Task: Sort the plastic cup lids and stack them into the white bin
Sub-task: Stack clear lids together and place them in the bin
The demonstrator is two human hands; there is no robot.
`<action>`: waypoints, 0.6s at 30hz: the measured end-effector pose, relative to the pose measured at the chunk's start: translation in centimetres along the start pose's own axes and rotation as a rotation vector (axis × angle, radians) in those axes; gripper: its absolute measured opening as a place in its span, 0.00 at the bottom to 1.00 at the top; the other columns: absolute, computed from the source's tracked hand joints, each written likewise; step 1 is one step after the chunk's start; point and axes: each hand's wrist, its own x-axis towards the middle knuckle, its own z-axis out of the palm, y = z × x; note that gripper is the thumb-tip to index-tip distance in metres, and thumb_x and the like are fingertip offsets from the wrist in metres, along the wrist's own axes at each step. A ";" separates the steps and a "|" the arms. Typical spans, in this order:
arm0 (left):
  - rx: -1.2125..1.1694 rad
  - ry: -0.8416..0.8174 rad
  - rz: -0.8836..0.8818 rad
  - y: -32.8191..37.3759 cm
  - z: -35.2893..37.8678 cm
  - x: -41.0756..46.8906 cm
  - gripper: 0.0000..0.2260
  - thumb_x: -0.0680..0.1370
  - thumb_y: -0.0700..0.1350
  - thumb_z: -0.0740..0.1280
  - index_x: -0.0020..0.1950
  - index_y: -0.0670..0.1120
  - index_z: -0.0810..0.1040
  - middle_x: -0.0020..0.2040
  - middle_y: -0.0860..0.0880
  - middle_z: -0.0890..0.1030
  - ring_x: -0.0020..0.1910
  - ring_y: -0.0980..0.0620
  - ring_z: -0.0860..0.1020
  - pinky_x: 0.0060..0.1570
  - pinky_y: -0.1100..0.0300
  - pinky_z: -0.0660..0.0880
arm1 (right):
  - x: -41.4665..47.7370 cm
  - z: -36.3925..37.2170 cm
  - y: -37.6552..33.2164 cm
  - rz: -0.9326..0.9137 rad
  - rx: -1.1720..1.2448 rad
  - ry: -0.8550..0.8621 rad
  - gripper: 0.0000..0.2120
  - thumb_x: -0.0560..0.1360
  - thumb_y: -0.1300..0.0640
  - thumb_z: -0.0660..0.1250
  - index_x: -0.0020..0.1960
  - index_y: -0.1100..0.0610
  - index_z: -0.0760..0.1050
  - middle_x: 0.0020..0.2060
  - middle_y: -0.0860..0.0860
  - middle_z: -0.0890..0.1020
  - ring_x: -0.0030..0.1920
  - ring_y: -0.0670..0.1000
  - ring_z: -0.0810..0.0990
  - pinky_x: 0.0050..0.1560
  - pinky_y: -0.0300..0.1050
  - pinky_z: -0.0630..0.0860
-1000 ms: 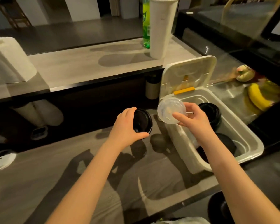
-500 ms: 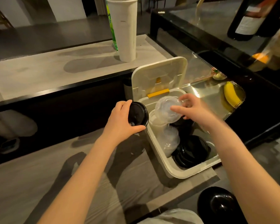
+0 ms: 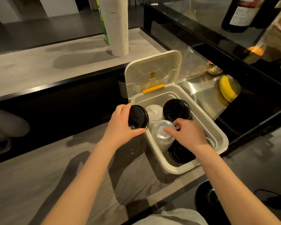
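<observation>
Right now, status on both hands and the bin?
Left hand holds black lid beside white bin. Right hand sets clear lid on clear stack inside. Nothing blocking.

Clear lid [image 3: 163,132] atop clear stack in white bin [image 3: 217,132] (open); black lid [image 3: 139,117] at rim

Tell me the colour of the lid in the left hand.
Black, seen in the head view: the lid held by the left hand.
</observation>
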 end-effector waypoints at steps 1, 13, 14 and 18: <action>-0.002 0.001 -0.004 0.0 0.0 0.0 0.44 0.67 0.56 0.75 0.75 0.47 0.56 0.71 0.50 0.61 0.70 0.51 0.62 0.68 0.57 0.62 | 0.2 0.1 0.2 -0.003 -0.027 0.013 0.21 0.72 0.37 0.64 0.44 0.55 0.77 0.36 0.50 0.81 0.39 0.52 0.79 0.40 0.50 0.77; 0.002 0.003 -0.004 0.9 0.3 1.7 0.41 0.66 0.56 0.76 0.73 0.48 0.60 0.69 0.50 0.66 0.67 0.50 0.66 0.63 0.58 0.66 | 3.1 -1.7 0.5 0.103 -0.141 -0.134 0.25 0.73 0.35 0.61 0.32 0.56 0.73 0.30 0.52 0.75 0.35 0.53 0.76 0.34 0.46 0.70; 0.026 -0.008 0.010 1.0 0.3 2.3 0.41 0.66 0.57 0.75 0.73 0.48 0.60 0.69 0.50 0.67 0.67 0.50 0.67 0.63 0.57 0.67 | 3.0 -2.0 0.5 0.095 -0.144 -0.113 0.25 0.72 0.34 0.61 0.33 0.56 0.74 0.30 0.52 0.76 0.35 0.53 0.77 0.35 0.46 0.71; 0.078 -0.054 0.042 1.8 -0.1 5.1 0.40 0.67 0.57 0.74 0.73 0.47 0.60 0.69 0.48 0.66 0.66 0.49 0.67 0.63 0.56 0.67 | 3.2 -3.7 0.6 0.025 -0.003 0.154 0.18 0.76 0.41 0.61 0.42 0.55 0.77 0.34 0.50 0.78 0.38 0.52 0.76 0.36 0.44 0.70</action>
